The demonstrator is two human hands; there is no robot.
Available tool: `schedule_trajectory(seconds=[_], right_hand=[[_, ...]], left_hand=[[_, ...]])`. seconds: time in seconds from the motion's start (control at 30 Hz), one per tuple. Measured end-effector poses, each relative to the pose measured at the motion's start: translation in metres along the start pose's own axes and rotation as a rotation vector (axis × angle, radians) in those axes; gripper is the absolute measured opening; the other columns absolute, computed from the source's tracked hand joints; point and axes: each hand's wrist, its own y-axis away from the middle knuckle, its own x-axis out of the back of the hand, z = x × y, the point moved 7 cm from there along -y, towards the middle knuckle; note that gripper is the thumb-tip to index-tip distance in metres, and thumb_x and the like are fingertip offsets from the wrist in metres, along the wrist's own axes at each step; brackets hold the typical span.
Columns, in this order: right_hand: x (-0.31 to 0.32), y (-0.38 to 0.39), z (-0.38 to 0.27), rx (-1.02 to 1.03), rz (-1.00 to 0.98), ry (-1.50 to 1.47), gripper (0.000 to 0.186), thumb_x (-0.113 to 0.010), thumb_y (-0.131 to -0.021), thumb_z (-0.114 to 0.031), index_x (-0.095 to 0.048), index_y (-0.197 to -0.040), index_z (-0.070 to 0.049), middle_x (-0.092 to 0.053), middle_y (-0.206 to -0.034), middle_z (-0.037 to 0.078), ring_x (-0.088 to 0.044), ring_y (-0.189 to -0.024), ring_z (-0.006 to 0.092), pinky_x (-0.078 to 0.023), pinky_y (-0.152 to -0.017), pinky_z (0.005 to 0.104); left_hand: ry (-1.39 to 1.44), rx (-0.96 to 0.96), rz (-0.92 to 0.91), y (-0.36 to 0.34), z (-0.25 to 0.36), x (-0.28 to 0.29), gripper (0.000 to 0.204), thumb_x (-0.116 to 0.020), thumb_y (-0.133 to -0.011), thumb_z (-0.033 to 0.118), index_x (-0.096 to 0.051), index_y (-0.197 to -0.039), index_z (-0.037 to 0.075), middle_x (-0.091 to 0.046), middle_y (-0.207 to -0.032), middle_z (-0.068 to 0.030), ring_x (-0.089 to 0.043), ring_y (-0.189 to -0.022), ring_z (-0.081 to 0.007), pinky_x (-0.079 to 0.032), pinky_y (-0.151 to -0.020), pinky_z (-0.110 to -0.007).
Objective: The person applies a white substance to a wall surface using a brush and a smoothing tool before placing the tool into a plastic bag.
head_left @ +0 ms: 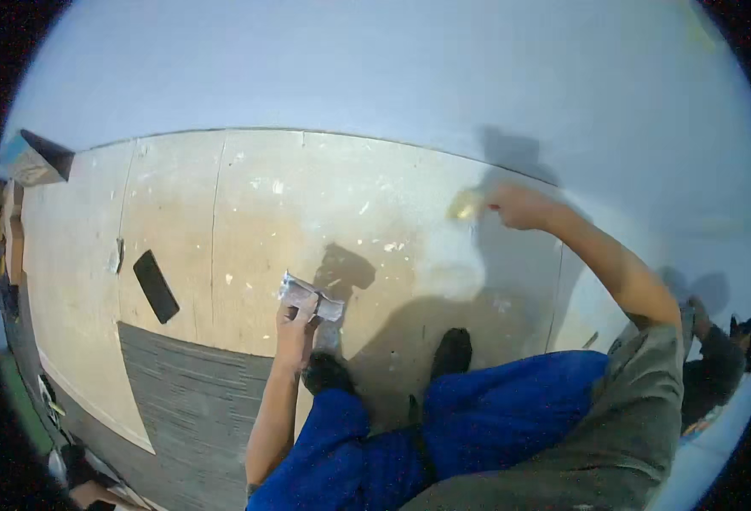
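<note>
Now, in the head view, the person's left hand [295, 324] is near the middle of the scene, its grip narrow, thumb and fingers pinching a pale, crumpled wrapper [326, 307] with silvery edges. The wrapper is raised over the floor [256, 204], a little to the left of the feet. The right hand [524, 207] reaches out to the far right, its grip closed around one end of a yellow tool [464, 205]. That tool is blurred, so its exact kind cannot be told, nor whether it touches anything. It is near the line where the floorboards meet the pale wall [375, 68].

White flecks are scattered on the boards between the two hands. To the left of the wrapper a dark phone [156, 286] lies flat on the floor, with a small silvery scrap [116, 256] just beyond it on the left. A ridged grey mat [197, 375] is nearer, left of the left forearm. An open box [37, 160] sits at the far left, and another person [716, 366] is at the near right.
</note>
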Motion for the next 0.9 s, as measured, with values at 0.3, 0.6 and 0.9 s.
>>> schedule_trajectory(seconds=[0.3, 0.6, 0.9], right_hand=[[-0.004, -0.074, -0.053, 0.284, 0.370, -0.003, 0.038, -0.051, -0.076, 0.007, -0.064, -0.108, -0.007, -0.065, -0.108, 0.019, -0.060, -0.105, 0.0372, -0.048, -0.089, 0.0474], [-0.064, 0.090, 0.031, 0.019, 0.175, -0.002, 0.042, -0.052, -0.078, 0.005, -0.063, -0.115, -0.011, -0.068, -0.106, 0.013, -0.064, -0.102, 0.0335, -0.051, -0.087, 0.0454], [0.055, 0.038, -0.012, 0.219, 0.672, 0.026, 0.035, -0.050, -0.076, 0.007, -0.065, -0.106, 0.000, -0.065, -0.117, 0.019, -0.062, -0.105, 0.0377, -0.049, -0.092, 0.0430]], left_hand=[[-0.031, -0.015, -0.057, -0.002, -0.002, -0.027, 0.033, -0.068, -0.092, 0.020, -0.055, -0.121, 0.010, -0.060, -0.116, -0.0042, -0.058, -0.107, -0.0206, -0.048, -0.088, -0.043], [0.017, -0.054, -0.116, 0.007, -0.011, -0.021, 0.034, -0.065, -0.094, 0.020, -0.052, -0.125, 0.011, -0.061, -0.116, -0.0070, -0.059, -0.108, -0.0228, -0.048, -0.091, -0.045], [0.062, -0.036, -0.180, 0.034, 0.013, -0.055, 0.030, -0.066, -0.093, 0.017, -0.055, -0.120, 0.010, -0.060, -0.114, -0.0032, -0.058, -0.105, -0.0186, -0.049, -0.089, -0.041]])
